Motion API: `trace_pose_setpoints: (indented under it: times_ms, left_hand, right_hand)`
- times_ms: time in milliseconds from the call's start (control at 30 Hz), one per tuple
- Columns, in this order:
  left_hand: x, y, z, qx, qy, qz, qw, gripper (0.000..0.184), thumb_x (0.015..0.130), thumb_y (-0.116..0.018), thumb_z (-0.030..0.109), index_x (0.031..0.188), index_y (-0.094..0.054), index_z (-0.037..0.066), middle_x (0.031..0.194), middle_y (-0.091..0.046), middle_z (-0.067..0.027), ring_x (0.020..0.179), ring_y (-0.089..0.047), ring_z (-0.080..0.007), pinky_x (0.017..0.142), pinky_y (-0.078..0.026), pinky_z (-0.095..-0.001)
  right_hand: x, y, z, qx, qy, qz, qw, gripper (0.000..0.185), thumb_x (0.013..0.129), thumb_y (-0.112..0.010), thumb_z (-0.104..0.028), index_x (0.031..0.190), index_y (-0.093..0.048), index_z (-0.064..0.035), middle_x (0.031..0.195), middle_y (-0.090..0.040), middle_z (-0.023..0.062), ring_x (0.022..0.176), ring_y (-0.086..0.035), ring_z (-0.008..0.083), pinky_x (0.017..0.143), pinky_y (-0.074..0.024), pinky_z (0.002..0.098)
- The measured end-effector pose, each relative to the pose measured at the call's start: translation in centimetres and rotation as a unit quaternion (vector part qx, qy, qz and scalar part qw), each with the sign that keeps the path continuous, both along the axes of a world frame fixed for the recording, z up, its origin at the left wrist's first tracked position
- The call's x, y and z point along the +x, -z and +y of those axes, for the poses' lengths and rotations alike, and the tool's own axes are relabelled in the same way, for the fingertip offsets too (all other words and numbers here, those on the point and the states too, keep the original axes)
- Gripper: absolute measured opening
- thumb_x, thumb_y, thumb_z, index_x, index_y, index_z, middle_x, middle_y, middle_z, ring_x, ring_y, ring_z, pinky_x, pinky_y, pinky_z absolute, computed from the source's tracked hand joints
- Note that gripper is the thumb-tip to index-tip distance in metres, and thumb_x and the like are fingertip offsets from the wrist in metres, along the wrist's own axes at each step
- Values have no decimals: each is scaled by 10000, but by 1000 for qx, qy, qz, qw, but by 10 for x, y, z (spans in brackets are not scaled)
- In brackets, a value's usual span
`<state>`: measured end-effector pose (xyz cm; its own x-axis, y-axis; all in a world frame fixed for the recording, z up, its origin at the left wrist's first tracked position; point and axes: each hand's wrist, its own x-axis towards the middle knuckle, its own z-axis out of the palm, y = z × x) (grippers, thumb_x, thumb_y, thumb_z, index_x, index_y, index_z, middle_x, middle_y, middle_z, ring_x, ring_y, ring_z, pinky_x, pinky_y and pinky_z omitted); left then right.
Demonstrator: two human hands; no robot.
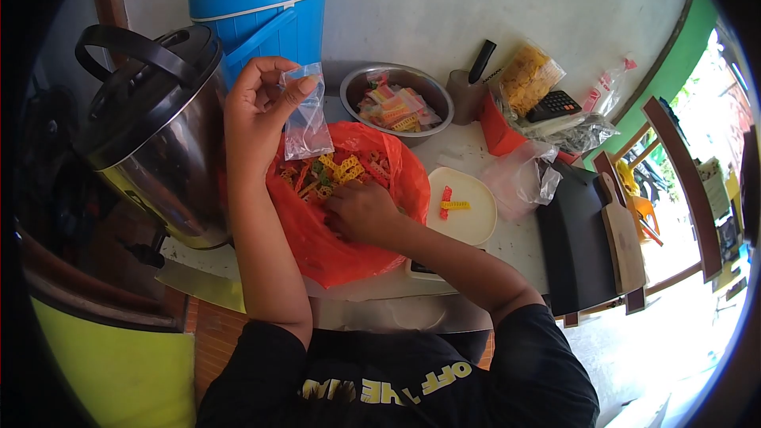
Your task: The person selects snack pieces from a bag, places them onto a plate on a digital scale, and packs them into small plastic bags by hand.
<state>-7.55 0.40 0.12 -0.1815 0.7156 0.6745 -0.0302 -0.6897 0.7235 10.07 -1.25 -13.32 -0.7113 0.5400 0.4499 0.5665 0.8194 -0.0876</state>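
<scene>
My left hand is raised, thumb and fingers closed on the upper edge of a small clear plastic bag. Below it sits a red plastic bag full of ladder-shaped snack pieces in red, yellow and green. Inside this bag is my right hand, fingers curled down among the pieces. Its fingertips are hidden, so what they grip does not show. On the right, a weighing scale's cream tray bears a red piece and a yellow piece, one crossing the other.
A metal bowl of packed snack bags stands behind. Left are a steel pot and a blue cooler. To the right are a red container with a calculator, a crumpled clear bag and a wooden board.
</scene>
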Motion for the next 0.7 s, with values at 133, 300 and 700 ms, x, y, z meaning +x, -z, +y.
trace_pose_setpoints:
  times_ms: [133,300,700]
  left_hand:
    - [-2,0,0,11,2,-4,1000,287,785,-816,130,960,-606,44,840,-609,10,749,-532,-39,690,-428,-191]
    - [-2,0,0,4,-1,4,1000,291,776,-821,123,938,-591,49,794,-616,11,731,-556,-44,682,-442,-191]
    - [-1,-1,2,-4,-7,11,1000,283,779,-816,116,921,-581,48,789,-614,11,720,-559,-46,682,-445,-187]
  right_hand:
    - [14,-14,8,-36,48,7,998,197,715,-720,-264,843,-696,-116,819,-674,65,844,-660,230,720,-536,365]
    - [62,-57,13,-265,44,122,956,163,792,-685,-244,865,-697,-98,818,-697,50,766,-671,198,710,-526,336]
    - [108,-84,38,-156,82,37,984,257,853,-664,-235,1089,-697,-138,1003,-698,65,940,-653,247,820,-520,373]
